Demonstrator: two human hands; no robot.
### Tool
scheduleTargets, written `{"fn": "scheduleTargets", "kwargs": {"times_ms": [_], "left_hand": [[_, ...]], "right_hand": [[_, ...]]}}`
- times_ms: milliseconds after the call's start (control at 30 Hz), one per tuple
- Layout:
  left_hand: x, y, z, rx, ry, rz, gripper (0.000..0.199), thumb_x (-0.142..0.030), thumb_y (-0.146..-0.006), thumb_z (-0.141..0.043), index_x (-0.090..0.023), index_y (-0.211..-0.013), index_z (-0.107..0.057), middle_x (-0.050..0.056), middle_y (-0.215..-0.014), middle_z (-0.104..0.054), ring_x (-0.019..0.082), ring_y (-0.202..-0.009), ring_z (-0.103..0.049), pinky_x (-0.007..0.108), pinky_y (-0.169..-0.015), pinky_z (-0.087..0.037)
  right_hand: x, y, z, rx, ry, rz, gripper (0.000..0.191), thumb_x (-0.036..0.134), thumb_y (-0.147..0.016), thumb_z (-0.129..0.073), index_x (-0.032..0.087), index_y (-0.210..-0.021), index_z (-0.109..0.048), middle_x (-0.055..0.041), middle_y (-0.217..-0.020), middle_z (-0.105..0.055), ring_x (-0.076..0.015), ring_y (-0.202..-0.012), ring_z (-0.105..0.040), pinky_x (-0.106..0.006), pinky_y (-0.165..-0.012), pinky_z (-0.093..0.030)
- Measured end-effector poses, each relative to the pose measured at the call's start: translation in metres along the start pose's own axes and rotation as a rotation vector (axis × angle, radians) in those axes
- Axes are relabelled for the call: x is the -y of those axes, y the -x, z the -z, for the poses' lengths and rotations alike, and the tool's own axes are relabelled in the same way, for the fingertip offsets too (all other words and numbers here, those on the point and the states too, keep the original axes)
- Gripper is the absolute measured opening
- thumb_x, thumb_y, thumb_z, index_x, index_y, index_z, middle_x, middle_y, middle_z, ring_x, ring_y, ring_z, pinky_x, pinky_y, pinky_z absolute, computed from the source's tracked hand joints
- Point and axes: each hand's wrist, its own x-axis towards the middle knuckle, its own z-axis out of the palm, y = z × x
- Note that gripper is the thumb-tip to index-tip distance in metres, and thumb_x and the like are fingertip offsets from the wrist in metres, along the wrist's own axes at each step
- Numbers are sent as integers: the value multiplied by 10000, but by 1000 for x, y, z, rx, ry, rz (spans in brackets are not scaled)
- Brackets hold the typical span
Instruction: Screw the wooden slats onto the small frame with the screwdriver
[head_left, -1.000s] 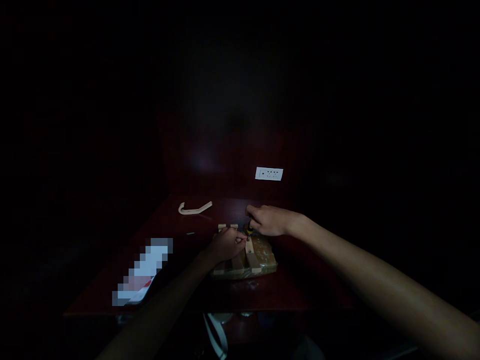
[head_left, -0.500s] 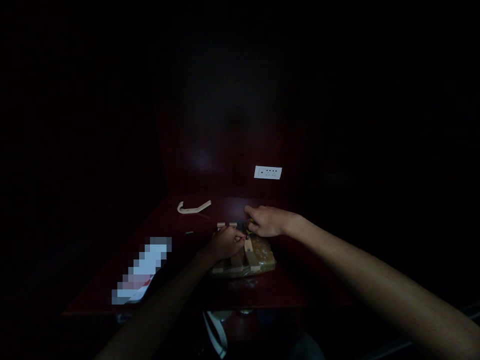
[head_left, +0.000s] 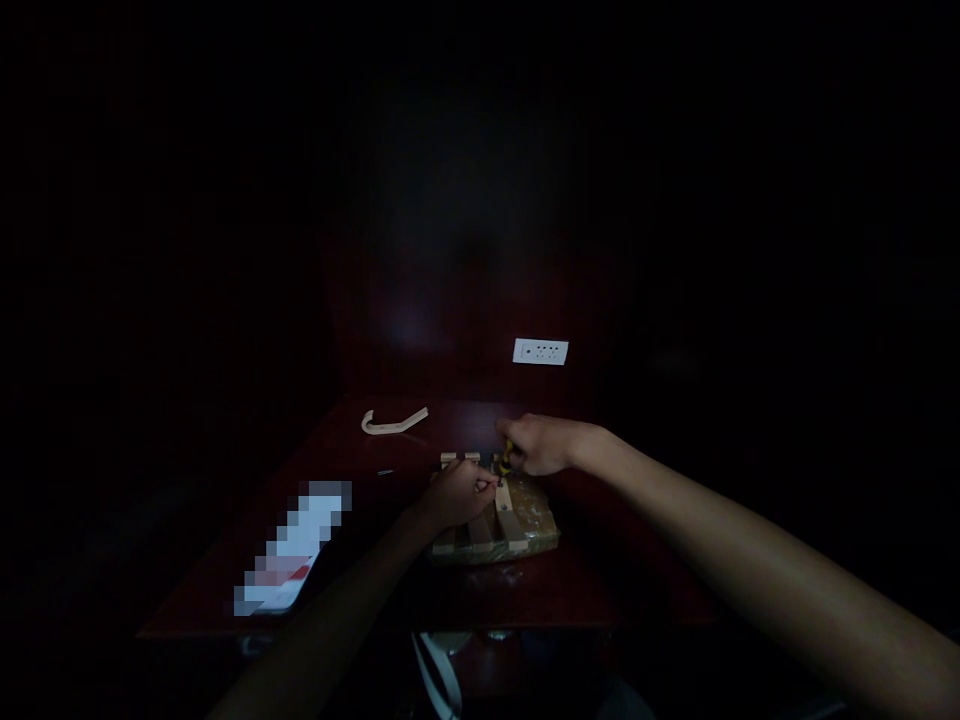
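My right hand (head_left: 541,443) is closed round a screwdriver (head_left: 507,456) with a yellow and black handle, its tip pointing down at a light wooden piece (head_left: 503,494). A dark screw or hole shows on that piece. My left hand (head_left: 459,493) is closed in a pinch beside the screwdriver's tip; whatever is between its fingertips is too small to make out. Beneath both hands, several wooden strips rest on a brownish, plastic-wrapped package (head_left: 538,508). My left hand covers part of the strips.
A curved wooden hook (head_left: 394,428) lies at the back left of the dark red table (head_left: 360,580). Nearer are a small thin metal piece (head_left: 385,472) and a lit phone (head_left: 300,545). A white socket panel (head_left: 540,351) is on the back wall. A pale strap (head_left: 439,675) hangs below the front edge.
My right hand has turned about the screwdriver, and more of its yellow and black handle shows. My left hand stays pinched at the tip. The whole view has shifted slightly.
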Motion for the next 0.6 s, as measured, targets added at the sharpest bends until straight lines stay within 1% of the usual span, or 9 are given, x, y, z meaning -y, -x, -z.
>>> {"fn": "scheduleTargets", "kwargs": {"times_ms": [67, 133, 267, 367, 467, 533, 600], "left_hand": [[0, 0, 0, -37, -38, -7, 272, -306, -841, -524, -205, -880, -774, 26, -701, -708, 179, -692, -598, 253, -645, -397], [1, 0, -1, -53, -59, -16, 275, -304, -844, -521, -207, -871, -777, 26, -695, -708, 176, -681, -597, 252, -634, -395], [6, -3, -4, -48, -72, -45, 290, -305, -849, -510, -199, -869, -779, 25, -672, -696, 167, -650, -594, 250, -605, -381], [9, -4, -6, -51, -69, -54, 300, -309, -850, -505, -200, -893, -781, 25, -668, -693, 162, -638, -595, 246, -592, -372], [11, -5, -7, -54, -62, -59, 308, -307, -852, -501, -217, -934, -783, 23, -686, -698, 158, -639, -595, 239, -587, -368], [11, -5, -7, -55, -57, -54, 311, -305, -852, -502, -225, -960, -782, 23, -699, -703, 157, -647, -592, 235, -581, -362], [11, -5, -7, -51, -59, -51, 307, -299, -849, -504, -212, -936, -785, 25, -676, -691, 155, -640, -581, 234, -572, -351]], "right_hand": [[2, 1, 4, 18, 7, -3, 261, 197, -872, -564, 120, -1119, -602, -157, -1017, -714, -234, -863, -689, -276, -632, -449], [4, 1, 6, 33, 9, -10, 230, 197, -896, -547, 113, -1098, -618, -159, -1010, -717, -234, -874, -690, -276, -649, -454], [7, 1, 5, 35, 9, -37, 311, 272, -938, -508, 86, -1178, -576, -190, -1039, -704, -237, -855, -688, -290, -647, -461], [7, 2, 4, 29, 3, -34, 376, 286, -908, -546, 98, -1233, -533, -171, -1012, -705, -224, -811, -683, -280, -620, -456], [5, 1, 2, 14, 6, -16, 346, 257, -909, -531, 120, -1227, -533, -155, -1011, -705, -215, -810, -680, -272, -615, -449], [3, 0, 0, 3, 17, -11, 317, 260, -928, -503, 114, -1206, -547, -171, -1033, -699, -227, -841, -679, -281, -631, -451], [2, -2, -1, -2, 28, -15, 318, 291, -944, -483, 102, -1187, -561, -191, -1038, -695, -245, -857, -680, -295, -638, -455]]}}
